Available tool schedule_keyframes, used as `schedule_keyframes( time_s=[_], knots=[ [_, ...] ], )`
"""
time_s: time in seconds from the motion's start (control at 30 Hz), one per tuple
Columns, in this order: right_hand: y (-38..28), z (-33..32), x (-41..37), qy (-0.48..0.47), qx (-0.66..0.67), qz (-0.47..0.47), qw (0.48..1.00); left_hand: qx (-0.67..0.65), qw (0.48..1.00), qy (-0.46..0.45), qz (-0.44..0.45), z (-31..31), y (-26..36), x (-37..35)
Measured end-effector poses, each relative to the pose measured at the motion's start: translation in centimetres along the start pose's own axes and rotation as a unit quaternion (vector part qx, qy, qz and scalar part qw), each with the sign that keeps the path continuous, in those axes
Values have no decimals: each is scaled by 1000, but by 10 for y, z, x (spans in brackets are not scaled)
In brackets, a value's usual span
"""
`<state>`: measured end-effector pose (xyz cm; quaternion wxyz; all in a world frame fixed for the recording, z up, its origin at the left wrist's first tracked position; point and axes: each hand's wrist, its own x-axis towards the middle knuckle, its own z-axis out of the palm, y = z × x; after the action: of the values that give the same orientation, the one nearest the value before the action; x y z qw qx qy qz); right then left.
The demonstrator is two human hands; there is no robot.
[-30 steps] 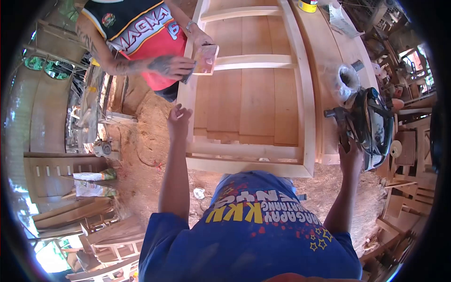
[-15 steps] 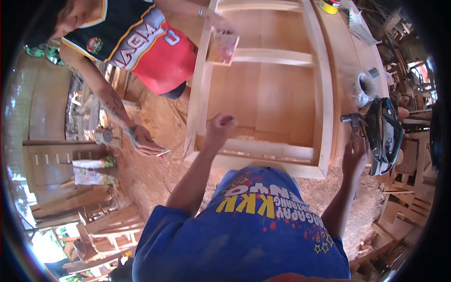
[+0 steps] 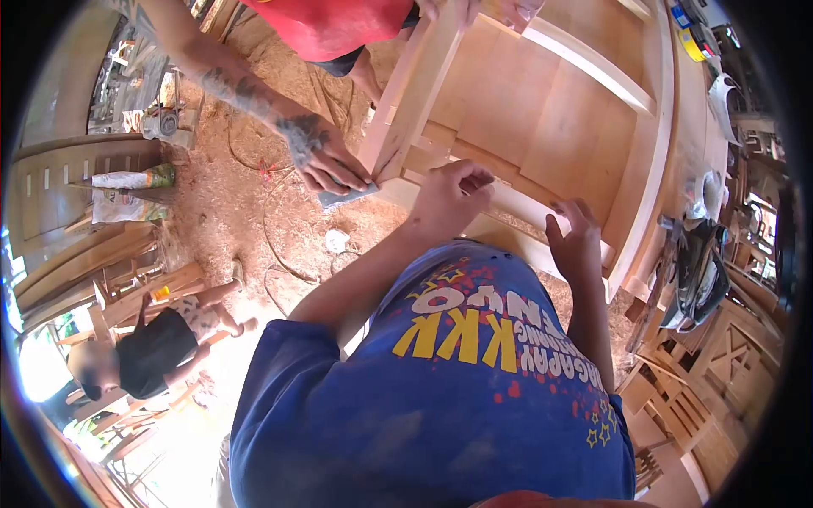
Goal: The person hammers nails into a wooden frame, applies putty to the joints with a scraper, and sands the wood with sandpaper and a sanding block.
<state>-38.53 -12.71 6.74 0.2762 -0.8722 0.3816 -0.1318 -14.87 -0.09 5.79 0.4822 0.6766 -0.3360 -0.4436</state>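
Note:
Over the near rail of a pale wooden frame point(image 3: 593, 78) is my left hand point(image 3: 455, 199), its fingers curled toward the thumb. Whatever those fingers hold, if anything, is too small to make out. My right hand point(image 3: 577, 237) is at the same rail, farther right, with fingers apart and nothing in them. What looks like the hammer point(image 3: 669, 227) lies by the black bag on the right. At the frame's near left corner, a co-worker's tattooed hand point(image 3: 326, 161) holds a thin, flat grey piece point(image 3: 349, 196) against the wood.
A black bag point(image 3: 696, 279) and a yellow can point(image 3: 696, 44) sit along the right side of the bench. Cords point(image 3: 269, 229) run over the sawdust-covered floor on the left. Another person point(image 3: 157, 351) is at the lower left, among wooden pieces.
My right hand has let go of the hammer and come left to the frame. My left hand has shifted right. The co-worker's tattooed hand has moved up to the frame's corner.

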Motion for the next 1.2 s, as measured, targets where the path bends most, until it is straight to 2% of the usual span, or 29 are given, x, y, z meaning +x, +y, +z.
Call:
schedule_keyframes(
  time_s=[0.13,0.23,0.33,0.47,0.53,0.6,0.7,0.8,0.9,1.0,1.1,1.2],
  knots=[
    [-8,12,11,-14,24,4,1000,-26,999,15,-18,-23,-4,-9],
    [-10,13,17,-17,28,11,999,-140,989,36,-19,-26,-19,-8],
    [-2,16,14,-20,16,20,999,-205,973,76,-79,-30,-18,-5],
    [23,28,4,-29,-18,18,999,-192,977,93,-22,-36,-22,11],
    [15,28,1,-15,8,22,1000,-170,979,112,-5,-41,-17,21],
    [18,39,-3,40,51,65,996,-189,974,120,20,-44,-12,28],
    [29,49,-6,92,33,14,995,-247,960,130,-35,-48,9,33],
    [45,60,-8,103,34,26,994,-155,972,175,-7,-44,32,24],
    [41,58,-5,102,56,50,992,-33,985,158,56,-52,51,10],
    [44,58,-6,97,35,47,994,-29,972,210,102,-59,63,-3],
    [50,65,-5,105,23,27,994,-3,953,280,111,-78,67,-16],
    [47,62,-6,108,38,30,993,-43,912,379,150,-95,49,-29]
  ],
)
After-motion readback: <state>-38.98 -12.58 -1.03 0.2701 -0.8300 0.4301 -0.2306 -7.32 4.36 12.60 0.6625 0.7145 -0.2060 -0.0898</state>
